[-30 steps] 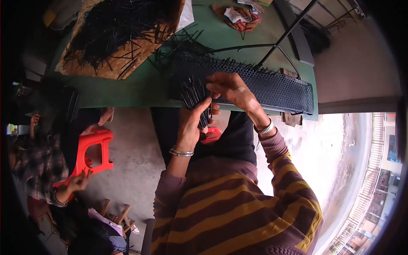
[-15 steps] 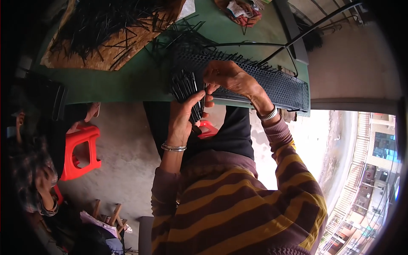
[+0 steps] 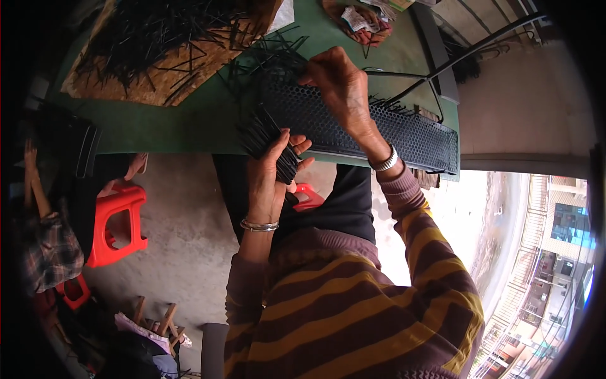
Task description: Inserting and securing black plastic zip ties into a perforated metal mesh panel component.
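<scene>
My left hand (image 3: 270,165) is wrapped round a bundle of thin black sticks (image 3: 257,134) just off the table's near edge. The thumb lies across the bundle, and the fingers show on its right side. Over the far left part of a long dark tray full of holes (image 3: 404,131) is my right hand (image 3: 344,91), bent at the wrist with its fingertips pinched together. What those fingertips hold, if anything, cannot be made out. Several black sticks stand up along the tray's far side, partly behind my right wrist.
A heap of black sticks (image 3: 158,38) covers a brown board (image 3: 120,91) on the green table (image 3: 183,129). A black metal rod frame (image 3: 435,76) rises behind the tray. Cloths (image 3: 363,28) lie farther back. A red stool (image 3: 120,224) and another person's plaid sleeve (image 3: 57,252) are at left.
My right hand has moved away from the bundle, up and over the tray's far side. My left hand stays near its place, and the bundle has tilted slightly left.
</scene>
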{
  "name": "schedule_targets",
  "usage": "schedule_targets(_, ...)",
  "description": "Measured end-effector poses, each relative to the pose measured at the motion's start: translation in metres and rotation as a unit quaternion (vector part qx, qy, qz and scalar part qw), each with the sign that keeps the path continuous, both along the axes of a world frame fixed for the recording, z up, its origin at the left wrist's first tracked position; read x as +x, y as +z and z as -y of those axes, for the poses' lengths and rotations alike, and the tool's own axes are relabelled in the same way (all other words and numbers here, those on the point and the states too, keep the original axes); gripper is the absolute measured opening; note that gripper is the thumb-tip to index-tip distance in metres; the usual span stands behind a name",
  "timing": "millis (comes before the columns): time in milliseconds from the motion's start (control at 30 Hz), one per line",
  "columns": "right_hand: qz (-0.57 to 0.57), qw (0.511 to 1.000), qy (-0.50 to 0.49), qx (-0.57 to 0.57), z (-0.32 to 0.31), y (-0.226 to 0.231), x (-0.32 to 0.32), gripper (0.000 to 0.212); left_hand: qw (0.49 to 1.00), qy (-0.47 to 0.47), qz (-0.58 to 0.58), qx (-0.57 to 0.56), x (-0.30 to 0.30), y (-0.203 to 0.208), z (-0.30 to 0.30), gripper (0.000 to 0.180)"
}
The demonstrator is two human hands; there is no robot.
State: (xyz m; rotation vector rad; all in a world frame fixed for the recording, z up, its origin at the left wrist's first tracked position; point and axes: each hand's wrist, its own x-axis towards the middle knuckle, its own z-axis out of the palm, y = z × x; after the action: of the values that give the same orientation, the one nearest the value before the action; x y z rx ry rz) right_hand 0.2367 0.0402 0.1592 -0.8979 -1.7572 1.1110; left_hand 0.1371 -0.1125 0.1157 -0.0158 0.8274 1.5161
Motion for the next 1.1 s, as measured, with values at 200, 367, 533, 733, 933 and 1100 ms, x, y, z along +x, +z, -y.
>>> schedule_targets(200, 0.048, 0.994, -0.03, 0.097, -0.004, -0.02, -0.018, 0.008, 0.999, 0.009, -0.031, -0.012, 0.004, -0.007, 0.004, 0.014)
schedule_targets(367, 0.089, 0.99, -0.028, 0.104, 0.0, -0.01, -0.017, 0.008, 0.996, -0.003, -0.082, -0.02, -0.003, -0.005, 0.008, 0.018)
schedule_targets(533, 0.085, 0.987, -0.001, 0.139, -0.002, -0.023, -0.017, 0.007, 0.995, 0.011, -0.092, -0.019, 0.001, -0.003, 0.009, 0.019)
schedule_targets(733, 0.136, 0.982, 0.023, 0.126, -0.009, -0.008, -0.02, 0.007, 0.998, 0.035, -0.055, -0.004, 0.004, -0.001, 0.011, 0.019)
schedule_targets(933, 0.094, 0.985, 0.082, 0.122, -0.02, -0.009, -0.021, 0.007, 0.997, 0.029, -0.065, -0.01, 0.003, -0.001, 0.011, 0.018)
schedule_targets(1100, 0.112, 0.976, 0.123, 0.138, -0.02, 0.0, -0.018, 0.007, 0.998, 0.03, -0.061, -0.014, 0.004, -0.003, 0.011, 0.02)
